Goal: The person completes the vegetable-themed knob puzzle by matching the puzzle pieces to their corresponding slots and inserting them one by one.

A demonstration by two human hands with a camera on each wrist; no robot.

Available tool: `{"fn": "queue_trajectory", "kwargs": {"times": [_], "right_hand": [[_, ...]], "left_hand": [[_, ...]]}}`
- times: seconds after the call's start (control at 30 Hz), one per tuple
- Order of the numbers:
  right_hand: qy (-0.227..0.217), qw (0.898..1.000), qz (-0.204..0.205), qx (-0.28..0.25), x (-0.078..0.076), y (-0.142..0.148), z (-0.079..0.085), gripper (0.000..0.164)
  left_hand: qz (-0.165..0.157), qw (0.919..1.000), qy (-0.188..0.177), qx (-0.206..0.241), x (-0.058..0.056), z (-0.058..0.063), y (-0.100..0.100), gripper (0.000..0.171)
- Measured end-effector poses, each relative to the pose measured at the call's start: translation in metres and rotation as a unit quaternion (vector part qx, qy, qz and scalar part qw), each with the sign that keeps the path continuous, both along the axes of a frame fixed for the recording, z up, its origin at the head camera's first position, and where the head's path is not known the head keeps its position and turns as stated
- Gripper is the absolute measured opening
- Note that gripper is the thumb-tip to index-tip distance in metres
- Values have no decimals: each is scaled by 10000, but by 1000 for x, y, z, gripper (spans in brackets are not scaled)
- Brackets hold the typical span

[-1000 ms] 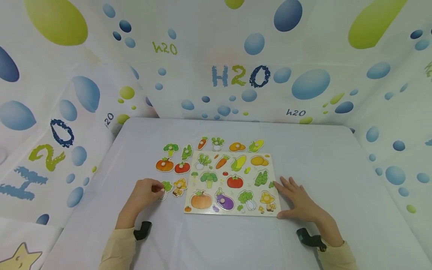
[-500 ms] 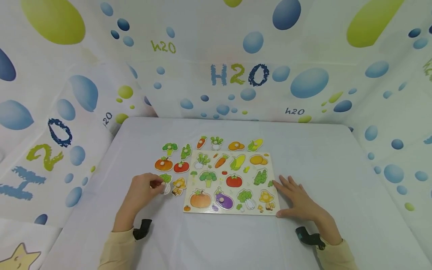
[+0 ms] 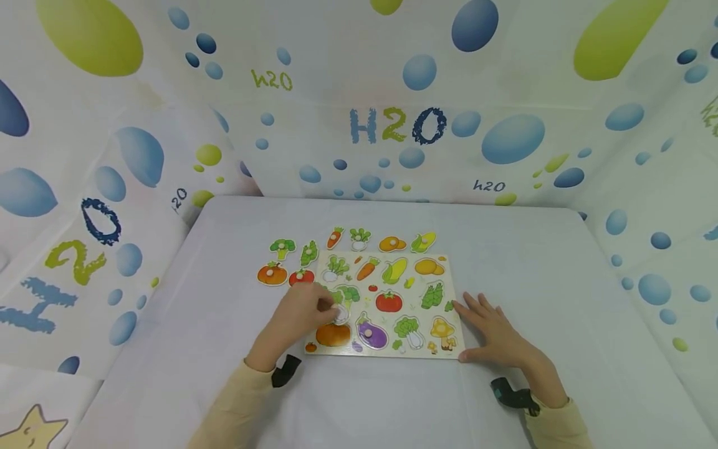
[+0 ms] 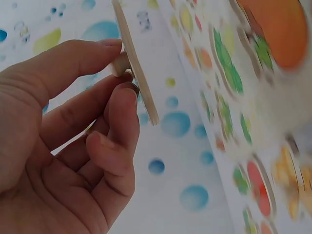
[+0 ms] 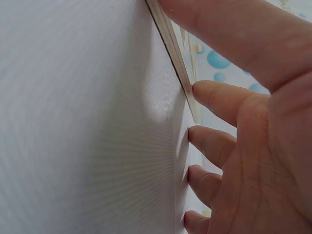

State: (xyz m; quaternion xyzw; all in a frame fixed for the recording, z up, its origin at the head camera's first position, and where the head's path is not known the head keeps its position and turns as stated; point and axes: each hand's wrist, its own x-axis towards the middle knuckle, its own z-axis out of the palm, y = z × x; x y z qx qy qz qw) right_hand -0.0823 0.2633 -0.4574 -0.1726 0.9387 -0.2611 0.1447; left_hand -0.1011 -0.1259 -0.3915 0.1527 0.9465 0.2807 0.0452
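Observation:
My left hand [image 3: 301, 310] pinches a bok choy puzzle piece [image 3: 340, 315] by its knob, over the left part of the wooden vegetable puzzle board [image 3: 412, 310]. In the left wrist view that piece [image 4: 140, 73] appears edge-on, tilted, with thumb and fingertips at the round wooden knob. At the board's right edge rests my right hand [image 3: 497, 335], fingers spread. The right wrist view has its thumb and index finger [image 5: 214, 97] touching the board edge [image 5: 170, 44], while the other fingertips rest on the cloth. An eggplant piece [image 3: 373, 335] sits in its slot.
Left of the board lie broccoli [image 3: 282, 248], asparagus [image 3: 309, 252], pumpkin [image 3: 272, 274] and tomato [image 3: 301, 277] pieces. Behind it are carrot [image 3: 335, 237], turnip [image 3: 360, 238], potato [image 3: 392, 243] and corn [image 3: 423, 241] pieces. The mushroom piece is hidden by the left hand. White cloth [image 3: 392, 399] covers the table.
My left hand has picked up the bok choy piece from left of the board and carried it right, over the board. The right hand stays at the board's edge.

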Motion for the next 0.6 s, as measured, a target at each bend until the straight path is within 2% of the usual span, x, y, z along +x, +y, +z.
{"fn": "queue_trajectory", "kwargs": {"times": [0.17,0.33,0.5,0.6], "right_hand": [[47,10000,6,-31,1,-1,2,102],[65,10000,18,-63,1,0,3,102],[45,9999,27,-122,1,0,2,102],[40,9999,28,-139,0,1,2,102]], "left_hand": [[-489,9984,-82,-263,-4,-2,38,14],[-1026,9938,33,-415,-6,-7,72,26],[-1263,9899,354,-529,-7,-13,96,33],[-1280,9889,394,-637,-8,-18,105,30]]}}
